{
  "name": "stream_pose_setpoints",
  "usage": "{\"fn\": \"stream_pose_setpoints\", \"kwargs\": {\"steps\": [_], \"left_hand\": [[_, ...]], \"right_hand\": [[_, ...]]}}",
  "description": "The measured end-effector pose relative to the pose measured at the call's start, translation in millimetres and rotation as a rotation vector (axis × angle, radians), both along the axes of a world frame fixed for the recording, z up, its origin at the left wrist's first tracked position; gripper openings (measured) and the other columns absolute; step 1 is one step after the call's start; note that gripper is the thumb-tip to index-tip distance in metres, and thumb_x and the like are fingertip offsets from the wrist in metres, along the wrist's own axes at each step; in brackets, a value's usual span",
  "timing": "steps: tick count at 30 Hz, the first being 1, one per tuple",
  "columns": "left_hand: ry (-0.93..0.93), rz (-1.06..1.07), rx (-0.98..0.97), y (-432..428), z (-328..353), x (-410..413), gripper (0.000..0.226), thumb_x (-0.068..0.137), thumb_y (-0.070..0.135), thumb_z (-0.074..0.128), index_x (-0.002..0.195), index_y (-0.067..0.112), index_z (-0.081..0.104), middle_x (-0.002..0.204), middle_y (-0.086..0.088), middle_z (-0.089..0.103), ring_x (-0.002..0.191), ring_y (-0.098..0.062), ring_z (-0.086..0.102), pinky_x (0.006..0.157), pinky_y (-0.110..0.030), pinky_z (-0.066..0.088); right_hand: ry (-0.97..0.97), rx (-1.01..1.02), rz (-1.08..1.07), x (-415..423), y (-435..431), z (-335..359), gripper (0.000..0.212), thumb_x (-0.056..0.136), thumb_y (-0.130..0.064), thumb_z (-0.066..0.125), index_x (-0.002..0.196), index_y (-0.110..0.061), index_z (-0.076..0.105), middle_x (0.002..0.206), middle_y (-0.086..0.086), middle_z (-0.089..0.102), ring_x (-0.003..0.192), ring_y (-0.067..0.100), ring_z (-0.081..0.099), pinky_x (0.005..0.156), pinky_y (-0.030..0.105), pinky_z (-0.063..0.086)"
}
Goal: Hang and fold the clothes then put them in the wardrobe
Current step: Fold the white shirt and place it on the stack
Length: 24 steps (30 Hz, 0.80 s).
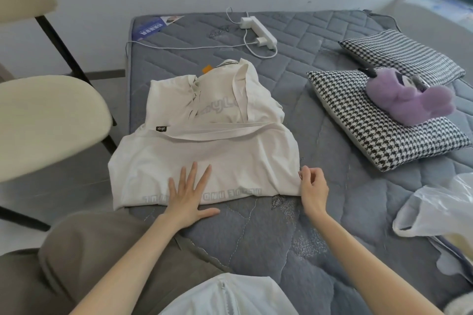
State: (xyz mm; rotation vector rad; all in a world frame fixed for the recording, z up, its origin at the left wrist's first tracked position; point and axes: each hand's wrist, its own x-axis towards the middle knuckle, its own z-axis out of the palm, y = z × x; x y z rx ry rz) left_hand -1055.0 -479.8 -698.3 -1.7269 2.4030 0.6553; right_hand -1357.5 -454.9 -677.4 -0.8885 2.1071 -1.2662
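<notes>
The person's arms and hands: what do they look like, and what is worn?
The left forearm and right forearm are bare to the picture's lower edge: no sleeves show. The left hand and right hand wear no gloves; no watch, bracelet or ring is visible.

Both my bare forearms reach forward. My left hand (pixel 188 195) lies palm down, its fingers (pixel 193 174) straight and spread, the thumb out to the side. My right hand (pixel 313 193) is curled, with thumb and forefinger pinching the edge of the white shirt (pixel 204 156).
</notes>
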Motion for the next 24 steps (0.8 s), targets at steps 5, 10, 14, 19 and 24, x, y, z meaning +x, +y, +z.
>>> {"fn": "stream_pose_setpoints", "kwargs": {"steps": [5,10,14,19,24], "left_hand": [[-0.003,0.044,-0.059,4.7,-3.2,0.5,0.093,0.086,0.071,0.033,0.139,0.033,-0.033,0.152,-0.001,-0.036,0.141,-0.034,-0.027,0.112,-0.060,-0.009],[-0.057,0.046,-0.108,9.9,-9.3,-0.9,0.082,0.088,0.070,0.025,0.141,0.037,-0.029,0.154,-0.001,-0.031,0.142,-0.034,-0.024,0.112,-0.062,-0.007],[-0.089,0.043,-0.125,10.8,-11.4,-2.7,0.081,0.077,0.074,0.008,0.140,0.039,-0.028,0.151,0.000,-0.035,0.143,-0.035,-0.023,0.110,-0.063,-0.007],[-0.089,0.020,-0.129,11.4,-14.9,1.2,0.076,0.093,0.064,0.024,0.139,0.040,-0.031,0.154,-0.003,-0.032,0.143,-0.034,-0.023,0.110,-0.064,-0.006],[-0.116,-0.003,-0.154,15.3,-12.9,5.9,0.074,0.094,0.063,0.025,0.137,0.042,-0.032,0.156,-0.003,-0.027,0.144,-0.033,-0.020,0.110,-0.063,-0.004]], "right_hand": [[0.099,0.170,0.066,-6.8,5.3,-2.2,0.044,0.095,-0.053,0.046,0.068,-0.018,0.044,0.067,-0.006,0.048,0.067,0.015,0.047,0.065,0.033,0.036],[0.155,0.173,0.252,-11.3,18.7,-6.0,0.046,0.095,-0.038,0.056,0.064,-0.012,0.035,0.076,0.004,0.042,0.073,0.019,0.039,0.067,0.034,0.029],[-0.057,-0.035,0.135,-16.4,24.8,1.8,0.035,0.097,-0.029,0.055,0.071,-0.014,0.036,0.067,-0.002,0.032,0.062,0.011,0.028,0.058,0.029,0.022],[0.035,-0.098,0.152,-27.2,11.8,17.6,0.038,0.098,-0.033,0.052,0.070,-0.018,0.032,0.065,-0.004,0.027,0.059,0.007,0.025,0.053,0.024,0.019],[0.246,0.163,0.067,-43.9,18.0,2.9,0.039,0.098,-0.039,0.042,0.067,-0.018,0.032,0.064,-0.004,0.043,0.064,0.015,0.041,0.057,0.034,0.029]]}}
